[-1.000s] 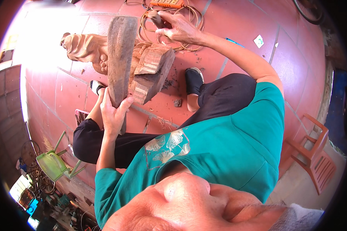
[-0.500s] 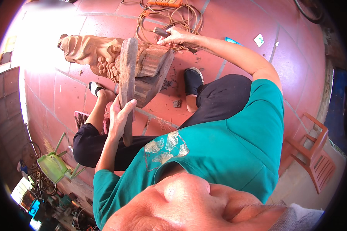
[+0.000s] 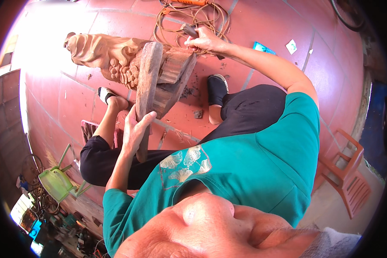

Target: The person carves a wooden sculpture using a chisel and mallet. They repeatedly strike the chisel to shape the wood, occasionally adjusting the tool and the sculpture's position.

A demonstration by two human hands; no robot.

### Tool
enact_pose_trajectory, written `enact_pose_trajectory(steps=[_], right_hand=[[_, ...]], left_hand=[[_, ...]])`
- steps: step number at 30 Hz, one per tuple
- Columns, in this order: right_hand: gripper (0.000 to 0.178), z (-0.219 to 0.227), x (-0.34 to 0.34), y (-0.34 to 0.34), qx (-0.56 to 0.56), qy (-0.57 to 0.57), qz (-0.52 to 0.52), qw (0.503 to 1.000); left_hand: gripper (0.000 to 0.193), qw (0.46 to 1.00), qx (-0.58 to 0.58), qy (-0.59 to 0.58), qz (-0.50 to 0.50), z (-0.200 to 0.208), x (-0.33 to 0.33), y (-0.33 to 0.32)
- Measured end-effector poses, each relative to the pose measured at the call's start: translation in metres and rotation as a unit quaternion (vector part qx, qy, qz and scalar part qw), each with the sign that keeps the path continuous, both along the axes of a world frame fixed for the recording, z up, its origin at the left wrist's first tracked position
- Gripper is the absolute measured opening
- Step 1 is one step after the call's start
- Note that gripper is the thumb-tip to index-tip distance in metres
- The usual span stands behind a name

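Has lowered the tool, clamped in right hand, within reach of the carving; grips wooden club in left hand.

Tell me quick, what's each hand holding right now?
Left hand: closed, holding the plank.
Right hand: closed, holding a handle.

left hand around wooden plank, right hand around handle, carved wood behind
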State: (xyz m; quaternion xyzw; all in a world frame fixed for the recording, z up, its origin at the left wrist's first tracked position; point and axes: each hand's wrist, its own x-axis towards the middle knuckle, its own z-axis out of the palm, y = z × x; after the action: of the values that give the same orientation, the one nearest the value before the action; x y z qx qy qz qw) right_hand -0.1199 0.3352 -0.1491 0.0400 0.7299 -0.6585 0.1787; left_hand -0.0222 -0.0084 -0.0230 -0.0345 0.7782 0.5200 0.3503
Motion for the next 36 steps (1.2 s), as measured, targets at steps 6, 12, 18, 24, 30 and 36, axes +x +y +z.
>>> enact_pose_trajectory(steps=[6, 12, 18, 24, 30, 36], right_hand=[[0.02, -0.009, 0.007, -0.003, 0.044, 0.128, -0.123, 0.983], [0.017, 0.002, -0.007, 0.031, 0.046, 0.112, -0.048, 0.991], [0.022, -0.013, 0.008, 0.029, 0.068, -0.008, 0.021, 0.997], [0.03, -0.017, -0.02, 0.012, -0.031, -0.012, 0.054, 0.998], [0.023, -0.025, -0.031, -0.004, -0.028, -0.083, 0.034, 0.996], [0.019, -0.025, -0.031, -0.001, -0.033, -0.058, 0.05, 0.997]], left_hand=[[0.046, 1.0, -0.014, 0.004, -0.026, 0.002, -0.004, 0.002], [0.047, 0.999, -0.023, 0.019, -0.03, -0.001, -0.001, 0.002], [0.043, 0.999, -0.017, 0.021, -0.02, -0.002, -0.001, 0.005], [0.038, 0.999, -0.014, 0.032, -0.022, -0.003, 0.0, 0.006], [0.04, 0.999, -0.021, 0.021, -0.024, -0.001, -0.001, 0.008], [0.045, 0.999, -0.027, 0.025, -0.026, -0.001, -0.002, 0.006]])
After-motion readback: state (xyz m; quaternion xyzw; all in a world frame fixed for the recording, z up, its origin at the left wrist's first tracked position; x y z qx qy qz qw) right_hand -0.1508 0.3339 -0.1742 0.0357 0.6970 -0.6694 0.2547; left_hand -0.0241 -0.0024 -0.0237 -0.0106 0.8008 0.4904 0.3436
